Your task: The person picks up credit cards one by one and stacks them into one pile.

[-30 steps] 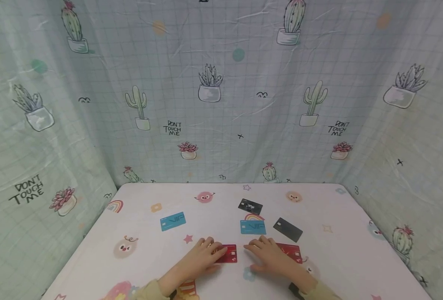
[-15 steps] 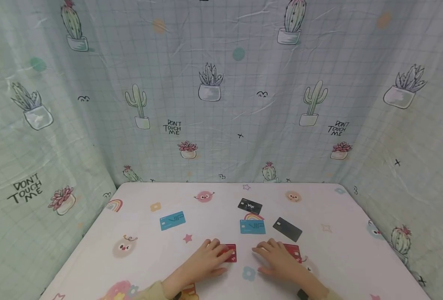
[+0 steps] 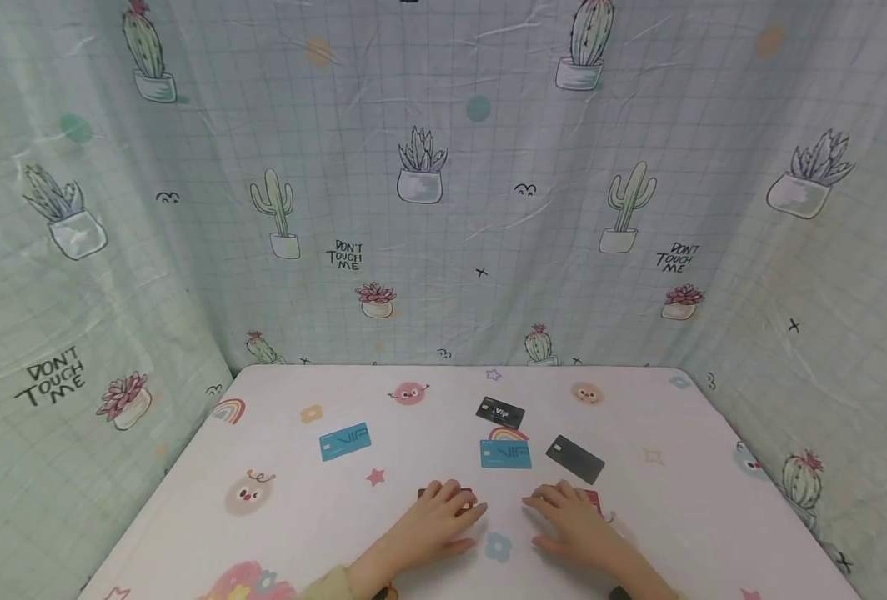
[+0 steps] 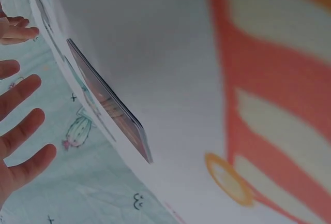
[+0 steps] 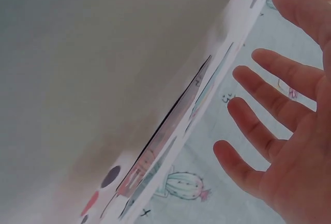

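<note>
In the head view my left hand (image 3: 438, 523) hovers over a red card (image 3: 424, 493), hiding most of it. The left wrist view shows the fingers (image 4: 27, 131) spread and apart from the card (image 4: 111, 105), which lies on the table. My right hand (image 3: 574, 527) is held over a second red card (image 3: 592, 500), with only its far right part showing. Its fingers (image 5: 274, 100) are spread and loosely bent, holding nothing, above that card (image 5: 165, 131) in the right wrist view.
Blue VIP cards lie farther off, one at left (image 3: 345, 442) and one near the middle (image 3: 506, 453). A black VIP card (image 3: 500, 412) and a dark grey card (image 3: 575, 459) lie around the latter. A patterned curtain (image 3: 481, 225) rises behind the white printed tabletop (image 3: 286, 525).
Both hands have shifted to the right and slightly nearer the body. The red cards beneath them have stayed in place, as have the other cards.
</note>
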### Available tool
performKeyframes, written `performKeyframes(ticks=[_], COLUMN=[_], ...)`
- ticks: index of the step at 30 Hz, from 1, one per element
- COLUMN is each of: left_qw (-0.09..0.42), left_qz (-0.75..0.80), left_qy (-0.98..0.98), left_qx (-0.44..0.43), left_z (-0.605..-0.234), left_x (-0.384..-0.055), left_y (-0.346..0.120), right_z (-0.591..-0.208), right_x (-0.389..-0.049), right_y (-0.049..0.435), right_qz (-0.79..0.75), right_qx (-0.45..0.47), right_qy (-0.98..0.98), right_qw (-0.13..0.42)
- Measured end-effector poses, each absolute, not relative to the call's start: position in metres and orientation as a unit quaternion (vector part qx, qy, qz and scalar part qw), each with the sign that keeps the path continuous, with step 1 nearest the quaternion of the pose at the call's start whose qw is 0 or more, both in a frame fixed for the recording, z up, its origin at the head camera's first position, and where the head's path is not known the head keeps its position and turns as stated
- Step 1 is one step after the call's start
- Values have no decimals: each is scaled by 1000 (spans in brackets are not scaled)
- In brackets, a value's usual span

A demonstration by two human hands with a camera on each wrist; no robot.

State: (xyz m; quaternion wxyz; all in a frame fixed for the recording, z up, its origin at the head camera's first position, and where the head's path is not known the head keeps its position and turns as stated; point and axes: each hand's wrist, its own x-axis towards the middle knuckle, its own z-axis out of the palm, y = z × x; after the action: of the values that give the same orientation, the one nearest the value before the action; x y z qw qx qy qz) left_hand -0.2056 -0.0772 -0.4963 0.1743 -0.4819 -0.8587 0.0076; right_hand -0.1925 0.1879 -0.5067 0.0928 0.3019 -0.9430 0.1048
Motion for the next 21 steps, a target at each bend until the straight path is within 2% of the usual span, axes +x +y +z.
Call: performKeyframes(ticks=[5,13,21], left_qw=[181,159,190], left_qz=[8,15,22], left_qy=[-861,-871,-867], left_qx=[-476,-464,-461], left_z=[-495,-492,-491], left_x=[-203,-201,-205], left_y=[-64,-45,-31], right_z=[-511,-510,-501], right_x=[-191,-187,-184], right_y=[196,211,218], right_qz=[106,105,111], right_qx=[288,271,240], right_qy=[-947,-950,-962], right_qw=[99,115,71])
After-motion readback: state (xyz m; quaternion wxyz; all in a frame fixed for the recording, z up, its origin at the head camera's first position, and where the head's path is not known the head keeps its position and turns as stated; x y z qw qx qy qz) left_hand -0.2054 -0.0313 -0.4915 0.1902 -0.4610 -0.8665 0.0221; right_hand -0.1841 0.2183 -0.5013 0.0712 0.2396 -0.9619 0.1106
